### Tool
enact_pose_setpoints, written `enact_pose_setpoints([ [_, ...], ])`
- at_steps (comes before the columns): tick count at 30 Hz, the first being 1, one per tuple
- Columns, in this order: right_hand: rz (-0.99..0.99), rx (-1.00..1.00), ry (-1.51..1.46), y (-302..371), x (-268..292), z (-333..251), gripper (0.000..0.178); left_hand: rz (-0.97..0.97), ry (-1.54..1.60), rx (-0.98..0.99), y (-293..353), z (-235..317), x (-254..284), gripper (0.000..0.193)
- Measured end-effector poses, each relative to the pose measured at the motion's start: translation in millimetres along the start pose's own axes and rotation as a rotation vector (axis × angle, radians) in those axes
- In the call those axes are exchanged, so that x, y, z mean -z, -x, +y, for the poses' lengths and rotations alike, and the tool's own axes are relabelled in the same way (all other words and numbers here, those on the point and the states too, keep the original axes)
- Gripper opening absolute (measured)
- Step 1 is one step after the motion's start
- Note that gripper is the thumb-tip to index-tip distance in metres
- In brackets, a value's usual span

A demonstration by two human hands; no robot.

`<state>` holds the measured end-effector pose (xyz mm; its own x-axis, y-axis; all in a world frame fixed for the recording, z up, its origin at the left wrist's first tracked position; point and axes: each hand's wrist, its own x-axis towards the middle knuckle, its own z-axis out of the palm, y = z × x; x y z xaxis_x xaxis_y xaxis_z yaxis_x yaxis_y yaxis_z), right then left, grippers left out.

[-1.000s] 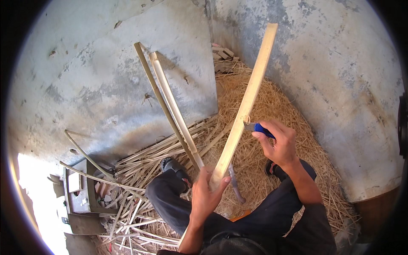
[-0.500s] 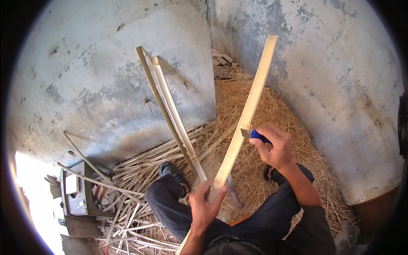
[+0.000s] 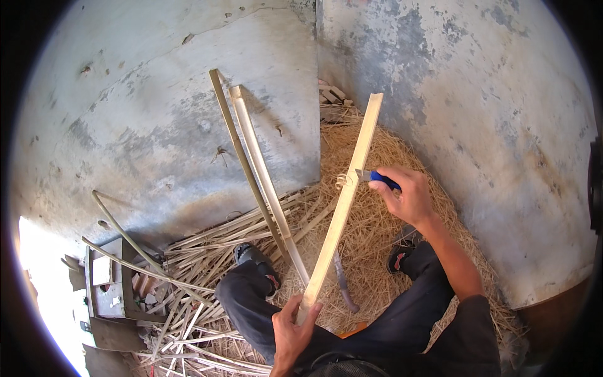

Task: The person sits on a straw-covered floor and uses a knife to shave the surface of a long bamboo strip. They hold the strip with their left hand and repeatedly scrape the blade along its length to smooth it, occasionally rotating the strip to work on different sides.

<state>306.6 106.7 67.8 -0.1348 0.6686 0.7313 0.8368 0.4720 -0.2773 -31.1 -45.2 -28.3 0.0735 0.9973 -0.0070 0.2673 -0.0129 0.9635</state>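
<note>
My left hand [image 3: 293, 332] grips the lower end of a long pale bamboo strip [image 3: 334, 235], which slants up and away to the right. In my right hand [image 3: 411, 196] is a small knife with a blue handle [image 3: 384, 180]. Its short metal blade lies against the strip's right edge, above the middle. Thin curled shavings [image 3: 342, 181] hang at the strip's left side, level with the blade.
Two bamboo lengths, one green-brown [image 3: 242, 151] and one pale [image 3: 259, 163], lean on the left wall. Shavings [image 3: 370, 251] cover the floor between my legs, around a curved tool [image 3: 343, 286]. Several split strips [image 3: 220, 235] lie at left beside a broken grey casing [image 3: 113, 283].
The bamboo strip's upper end has come down and to the left. My left hand has shifted slightly lower, and the blade has moved up a little, with more curled shavings beside it.
</note>
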Motion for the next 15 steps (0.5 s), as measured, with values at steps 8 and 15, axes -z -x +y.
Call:
enact_pose_setpoints([
  [8, 0.028, -0.062, 0.086, -41.6, -13.0, 72.0, 0.048, -0.054, -0.027, 0.124, 23.9, -16.2, 21.9, 0.030],
  [15, -0.103, -0.357, 0.113, -59.8, -23.0, 84.6, 0.049, -0.154, -0.005, 0.242, 29.7, -14.7, 35.9, 0.030],
])
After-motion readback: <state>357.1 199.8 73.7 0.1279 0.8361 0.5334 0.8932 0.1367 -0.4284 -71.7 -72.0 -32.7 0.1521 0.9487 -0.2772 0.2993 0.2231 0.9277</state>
